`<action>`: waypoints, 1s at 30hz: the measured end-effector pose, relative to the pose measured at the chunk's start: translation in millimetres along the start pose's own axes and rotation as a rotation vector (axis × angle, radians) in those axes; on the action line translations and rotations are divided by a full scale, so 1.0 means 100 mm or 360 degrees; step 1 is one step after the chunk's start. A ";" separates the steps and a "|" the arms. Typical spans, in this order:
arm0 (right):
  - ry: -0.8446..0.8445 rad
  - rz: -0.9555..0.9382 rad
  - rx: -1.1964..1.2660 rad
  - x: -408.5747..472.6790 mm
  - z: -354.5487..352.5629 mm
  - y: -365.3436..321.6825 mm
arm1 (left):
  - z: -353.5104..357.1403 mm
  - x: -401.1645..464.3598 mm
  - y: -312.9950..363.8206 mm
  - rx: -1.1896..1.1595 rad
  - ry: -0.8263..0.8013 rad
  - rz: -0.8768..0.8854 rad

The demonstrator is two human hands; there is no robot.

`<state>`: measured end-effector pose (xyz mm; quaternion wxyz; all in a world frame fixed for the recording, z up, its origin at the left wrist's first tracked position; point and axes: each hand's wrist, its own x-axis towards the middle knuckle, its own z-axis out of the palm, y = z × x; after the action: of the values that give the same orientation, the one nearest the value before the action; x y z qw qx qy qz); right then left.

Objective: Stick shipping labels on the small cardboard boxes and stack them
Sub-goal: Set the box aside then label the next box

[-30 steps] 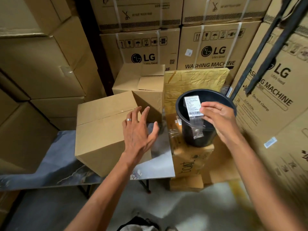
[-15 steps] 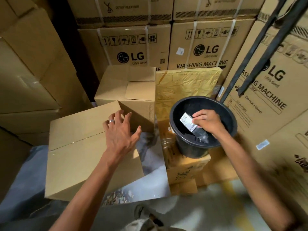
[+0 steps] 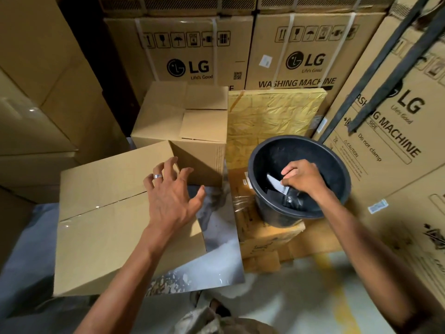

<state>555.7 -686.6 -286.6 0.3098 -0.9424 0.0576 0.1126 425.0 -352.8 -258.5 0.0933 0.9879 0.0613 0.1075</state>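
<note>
Brown cardboard is nearly all you can see. The near box (image 3: 115,213) lies on the grey desk (image 3: 216,256) at about 8 o'clock in the head view. Clear tape runs along its top seam. The left hand (image 3: 171,196) is over the right end of this box. Its fingers are spread wide and bent like claws, and it holds nothing. I cannot tell if the fingertips touch the cardboard. One finger has a silver ring (image 3: 157,176) on it.

A second box (image 3: 183,121) stands just behind the first one, at about 11 o'clock, with its top flaps folded shut.

The black bucket (image 3: 332,165) sits at 3 o'clock, on top of a box wrapped in clear plastic (image 3: 255,227). The right hand (image 3: 303,179) reaches down inside the bucket. Its fingers and thumb pinch a white label (image 3: 274,183) that has a clear, crinkly backing hanging below it. The label is low inside the bucket, well apart from both small boxes.

A yellow padded parcel (image 3: 274,121) leans up behind the bucket at 12 o'clock. Big LG washing machine cartons (image 3: 301,59) fill the back and the right side.
</note>
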 end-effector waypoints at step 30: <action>-0.0201 -0.0811 0.0615 -1.71 0.88 -1.29 | -0.71 -1.24 -0.70 -0.0206 0.0196 -0.0302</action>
<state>397.5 -524.3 -239.1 0.5040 -0.8415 -0.1790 0.0766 282.0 -290.4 -229.1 0.1628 0.9611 0.1530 0.1626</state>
